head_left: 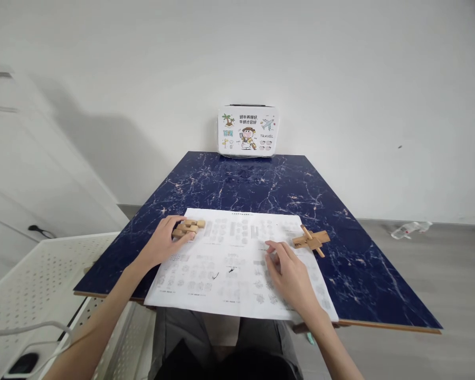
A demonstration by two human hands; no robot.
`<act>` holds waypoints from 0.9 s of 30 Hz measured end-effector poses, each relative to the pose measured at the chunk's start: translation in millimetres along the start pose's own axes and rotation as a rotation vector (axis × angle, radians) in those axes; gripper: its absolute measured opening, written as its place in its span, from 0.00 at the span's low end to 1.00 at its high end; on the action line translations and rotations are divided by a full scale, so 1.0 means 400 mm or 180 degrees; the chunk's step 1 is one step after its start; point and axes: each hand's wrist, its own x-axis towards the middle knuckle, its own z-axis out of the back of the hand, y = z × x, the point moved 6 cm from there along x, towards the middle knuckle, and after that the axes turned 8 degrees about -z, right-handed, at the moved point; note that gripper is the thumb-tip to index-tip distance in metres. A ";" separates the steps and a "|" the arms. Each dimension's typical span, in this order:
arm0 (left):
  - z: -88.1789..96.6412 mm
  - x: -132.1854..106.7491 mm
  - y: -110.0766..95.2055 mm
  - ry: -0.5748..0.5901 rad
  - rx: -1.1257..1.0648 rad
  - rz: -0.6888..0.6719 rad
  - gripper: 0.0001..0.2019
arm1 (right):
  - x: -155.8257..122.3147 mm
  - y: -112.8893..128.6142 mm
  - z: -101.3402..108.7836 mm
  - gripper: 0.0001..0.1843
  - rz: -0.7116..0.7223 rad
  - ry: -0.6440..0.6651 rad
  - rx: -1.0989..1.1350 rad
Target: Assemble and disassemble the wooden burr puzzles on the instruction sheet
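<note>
A large white instruction sheet (237, 258) printed with small diagrams lies on a dark blue marbled table (261, 184). My left hand (164, 244) rests at the sheet's upper left corner, its fingers curled round a small wooden block puzzle (189, 228). My right hand (288, 277) lies on the right part of the sheet with the fingers loosely bent, holding nothing. A second wooden puzzle (312, 240), made of crossed sticks, sits on the sheet's upper right corner, a little beyond the right hand's fingertips.
A white box (247, 131) with cartoon travel pictures stands against the wall at the table's far edge. A white perforated cart (43, 285) is to the left, with a cable and a black object on it. A plastic bottle (409, 229) lies on the floor at right.
</note>
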 end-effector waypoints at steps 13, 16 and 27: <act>-0.103 0.062 -0.070 -0.0260 0.0417 -0.0425 0.12 | -0.002 -0.002 -0.001 0.15 -0.0039 0.0057 0.0023; -0.101 0.068 -0.050 -0.0316 0.0418 -0.0415 0.11 | -0.003 -0.002 -0.002 0.15 -0.0037 0.0054 0.0009; -0.084 0.060 0.043 -0.0490 0.0383 -0.0047 0.22 | -0.003 0.000 0.002 0.15 -0.0020 0.0023 0.0010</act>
